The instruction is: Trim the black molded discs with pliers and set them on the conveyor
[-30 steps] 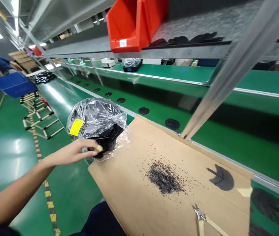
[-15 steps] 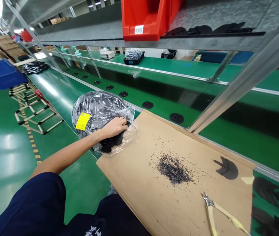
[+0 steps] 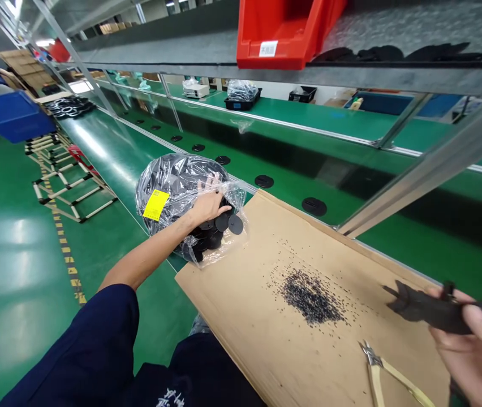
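Bag [image 3: 173, 178] of black discs [image 3: 236, 224] sits at the cardboard's [image 3: 232, 294] left end, its mouth overlapping that edge. The left hand [image 3: 207, 206] spreads its fingers there; whether they pinch plastic, I cannot tell. Open cardboard separates bag from black bits [image 3: 311, 299] mid-sheet. Cutters [image 3: 375, 380] lie rightward. Over the cardboard's right edge, the right hand [image 3: 481, 353] pinches a black part [image 3: 419, 308].

Grn flr [image 3: 16, 254] (shiny), mtl shelf [image 3: 351, 78].
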Available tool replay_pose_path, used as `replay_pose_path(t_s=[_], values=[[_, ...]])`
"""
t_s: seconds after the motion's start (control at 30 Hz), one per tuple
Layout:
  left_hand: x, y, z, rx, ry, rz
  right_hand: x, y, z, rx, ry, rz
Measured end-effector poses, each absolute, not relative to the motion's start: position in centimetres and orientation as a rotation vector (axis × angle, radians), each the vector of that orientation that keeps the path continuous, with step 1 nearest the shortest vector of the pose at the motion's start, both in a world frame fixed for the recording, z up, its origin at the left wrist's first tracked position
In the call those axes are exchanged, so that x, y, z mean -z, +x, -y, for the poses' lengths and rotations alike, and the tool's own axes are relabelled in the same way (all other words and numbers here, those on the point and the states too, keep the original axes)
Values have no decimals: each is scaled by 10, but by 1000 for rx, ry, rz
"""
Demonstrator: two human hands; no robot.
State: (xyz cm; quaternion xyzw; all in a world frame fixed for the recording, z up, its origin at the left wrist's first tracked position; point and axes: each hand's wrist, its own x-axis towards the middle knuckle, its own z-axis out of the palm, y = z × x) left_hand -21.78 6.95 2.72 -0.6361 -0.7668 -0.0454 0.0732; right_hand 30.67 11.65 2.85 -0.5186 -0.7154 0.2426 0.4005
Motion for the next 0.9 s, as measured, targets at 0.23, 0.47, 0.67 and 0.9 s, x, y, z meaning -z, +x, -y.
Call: replay_pose_path(t_s=[0.23, 0.47, 0.67, 0.9], values=[[-24, -200, -41, -66, -2185, 2136, -40, 273, -69, -1341, -1445, 1101], [-17, -180, -17, -20, -2323, 1988, -48, 250, -33, -1562, -1442, 973], [-11, -170, -4, 76, -2488, 1924, -30, 248, -16, -1425, -1392, 1293], [-17, -170, -4, 314, -2682, 1904, -15, 249, -7, -1342, -1404, 1393]])
